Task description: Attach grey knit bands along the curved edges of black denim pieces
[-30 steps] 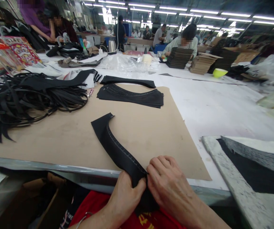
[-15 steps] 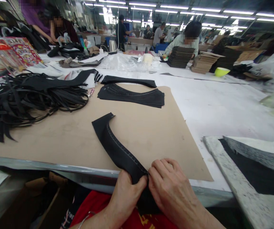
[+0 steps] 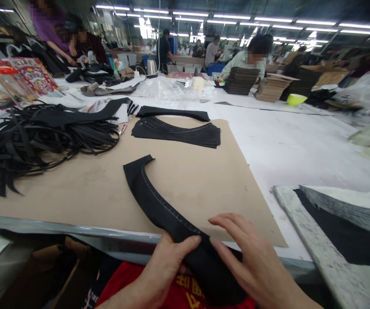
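A curved black piece of fabric or leather (image 3: 168, 214) lies slantwise over the table's front edge, its near end hanging towards my lap. Small pale stitches or marks run along its inner curved edge. My left hand (image 3: 167, 264) is closed on the piece near the table edge, thumb on top and the other fingers hidden underneath. My right hand (image 3: 252, 257) is open beside the near part, fingers stretched out and the thumb tip at the piece's edge. Further back lies a small stack of similar black pieces (image 3: 175, 136), with another narrow black piece (image 3: 172, 113) behind it.
Brown board (image 3: 204, 180) covers the tabletop in front of me. A heap of black strips (image 3: 49, 133) lies to the left. At right is a speckled slab (image 3: 304, 231) bearing a black and grey piece (image 3: 342, 231). Several people work further back, near stacked dark sheets (image 3: 241, 80).
My right hand has let go of the piece's edge, opened its fingers and shifted slightly right. The piece's near end now spreads wider towards the lower right. My left hand keeps its hold.
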Available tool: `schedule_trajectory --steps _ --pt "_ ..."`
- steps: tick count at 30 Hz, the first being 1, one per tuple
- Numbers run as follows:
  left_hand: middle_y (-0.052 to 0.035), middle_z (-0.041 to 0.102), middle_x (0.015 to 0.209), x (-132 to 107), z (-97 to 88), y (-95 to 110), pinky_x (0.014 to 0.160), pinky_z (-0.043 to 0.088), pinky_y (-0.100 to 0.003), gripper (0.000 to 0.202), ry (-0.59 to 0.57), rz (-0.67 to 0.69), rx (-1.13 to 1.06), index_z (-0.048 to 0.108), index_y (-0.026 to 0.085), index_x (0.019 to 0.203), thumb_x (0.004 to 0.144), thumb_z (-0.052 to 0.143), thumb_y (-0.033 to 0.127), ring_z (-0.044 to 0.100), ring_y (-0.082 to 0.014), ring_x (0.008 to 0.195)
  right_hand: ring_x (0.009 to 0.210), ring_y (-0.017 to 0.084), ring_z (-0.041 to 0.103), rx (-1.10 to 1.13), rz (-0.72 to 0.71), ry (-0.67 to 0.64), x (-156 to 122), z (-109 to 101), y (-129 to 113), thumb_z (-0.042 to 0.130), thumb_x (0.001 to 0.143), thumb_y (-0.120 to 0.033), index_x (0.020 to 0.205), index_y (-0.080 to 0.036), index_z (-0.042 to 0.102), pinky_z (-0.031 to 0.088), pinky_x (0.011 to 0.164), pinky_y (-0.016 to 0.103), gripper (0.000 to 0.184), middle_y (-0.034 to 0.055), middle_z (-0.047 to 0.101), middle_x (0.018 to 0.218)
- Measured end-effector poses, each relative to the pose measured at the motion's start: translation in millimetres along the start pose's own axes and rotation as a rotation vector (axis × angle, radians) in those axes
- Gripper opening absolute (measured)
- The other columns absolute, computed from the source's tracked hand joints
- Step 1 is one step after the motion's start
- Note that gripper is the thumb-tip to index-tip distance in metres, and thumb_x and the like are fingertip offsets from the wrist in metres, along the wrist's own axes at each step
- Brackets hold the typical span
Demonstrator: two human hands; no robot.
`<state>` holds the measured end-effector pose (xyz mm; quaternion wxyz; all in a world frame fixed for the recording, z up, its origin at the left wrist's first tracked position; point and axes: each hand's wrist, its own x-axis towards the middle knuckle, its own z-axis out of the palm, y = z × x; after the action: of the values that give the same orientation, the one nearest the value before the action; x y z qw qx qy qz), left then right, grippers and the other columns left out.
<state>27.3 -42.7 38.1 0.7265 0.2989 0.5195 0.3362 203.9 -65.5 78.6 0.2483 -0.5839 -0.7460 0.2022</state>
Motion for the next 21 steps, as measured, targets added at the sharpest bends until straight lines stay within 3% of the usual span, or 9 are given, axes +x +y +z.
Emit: schedule_trajectory --steps 3,6,9,12,14,17,19,21 --pt "0.0006 0.06 0.074 4.3 -0.1 -4.9 0.041 0.033 -0.016 0.033 -0.078 -0.038 -0.139 0.062 0.013 0.091 0.073 0.073 0.038 0.047 -0.0072 0.053 0.096 0.019 0.059 0.202 0.27 -0.216 0.5 -8.1 11.7 0.052 0.087 -0.037 0.128 -0.025 0.049 0.045 0.083 0.033 0.042 0.0046 0.063 0.107" --pt "-0.0018 0.062 0.081 8.1 -1.5 -5.2 0.041 0.036 -0.017 0.041 -0.14 -0.023 -0.082 0.062 0.012 0.097 0.073 0.072 0.044 0.047 -0.0071 0.052 0.08 0.017 0.058 0.316 0.365 -0.305 6.9 -14.6 21.8 0.049 0.086 -0.037 0.126 -0.023 0.049 0.044 0.07 0.029 0.042 0.0005 0.061 0.088" --pt "-0.0047 0.066 0.078 4.4 -10.6 -0.2 0.042 0.037 -0.019 0.047 -0.272 -0.04 0.257 0.065 0.011 0.092 0.077 0.063 0.055 0.049 -0.0084 0.048 0.072 0.015 0.055 0.284 0.341 -0.283 16.0 -19.5 33.7 0.049 0.085 -0.032 0.119 -0.023 0.052 0.039 0.064 0.028 0.036 -0.0022 0.056 0.079" --pt "-0.0018 0.059 0.054 -5.8 -23.9 9.8 0.044 0.035 -0.02 0.052 -0.347 -0.063 0.685 0.063 0.012 0.063 0.083 0.053 0.058 0.049 -0.01 0.045 0.072 0.015 0.054 0.19 0.352 -0.302 21.9 -19.7 47.9 0.05 0.081 -0.025 0.111 -0.024 0.055 0.036 0.064 0.029 0.03 -0.0032 0.056 0.078" --pt "0.0004 0.055 0.05 -10.9 -27.5 19.7 0.048 0.035 -0.02 0.051 -0.271 0.074 0.911 0.059 0.014 0.056 0.088 0.049 0.053 0.05 -0.0111 0.049 0.073 0.015 0.055 0.137 0.356 -0.32 22.9 -17.1 56.8 0.049 0.08 -0.021 0.105 -0.024 0.056 0.036 0.066 0.029 0.026 -0.0031 0.056 0.078" --pt "-0.0001 0.063 0.071 -5.7 -18.8 33.1 0.064 0.043 -0.023 0.028 -0.118 0.54 1.05 0.066 0.017 0.079 0.092 0.048 0.034 0.057 -0.0148 0.069 0.082 0.017 0.056 0.063 0.332 -0.312 22.5 -13.0 66.5 0.048 0.08 -0.017 0.1 -0.024 0.055 0.038 0.072 0.031 0.023 -0.0008 0.059 0.085" --pt "-0.0027 0.065 0.092 8.0 -7.2 35.5 0.08 0.045 -0.027 0.018 -0.108 0.802 1.061 0.065 0.02 0.1 0.09 0.05 0.018 0.057 -0.0172 0.088 0.091 0.019 0.054 -0.034 0.264 -0.278 22.5 -12.7 69.6 0.047 0.078 -0.013 0.097 -0.022 0.056 0.038 0.079 0.033 0.023 0.0019 0.06 0.094" --pt "-0.0045 0.063 0.102 25.6 3.7 31.4 0.087 0.046 -0.031 0.028 -0.161 0.92 1.107 0.061 0.02 0.111 0.089 0.048 0.009 0.055 -0.0182 0.097 0.099 0.021 0.051 -0.146 0.168 -0.246 22.9 -14.1 70.3 0.047 0.074 -0.007 0.097 -0.021 0.057 0.037 0.085 0.036 0.029 0.0041 0.059 0.102"
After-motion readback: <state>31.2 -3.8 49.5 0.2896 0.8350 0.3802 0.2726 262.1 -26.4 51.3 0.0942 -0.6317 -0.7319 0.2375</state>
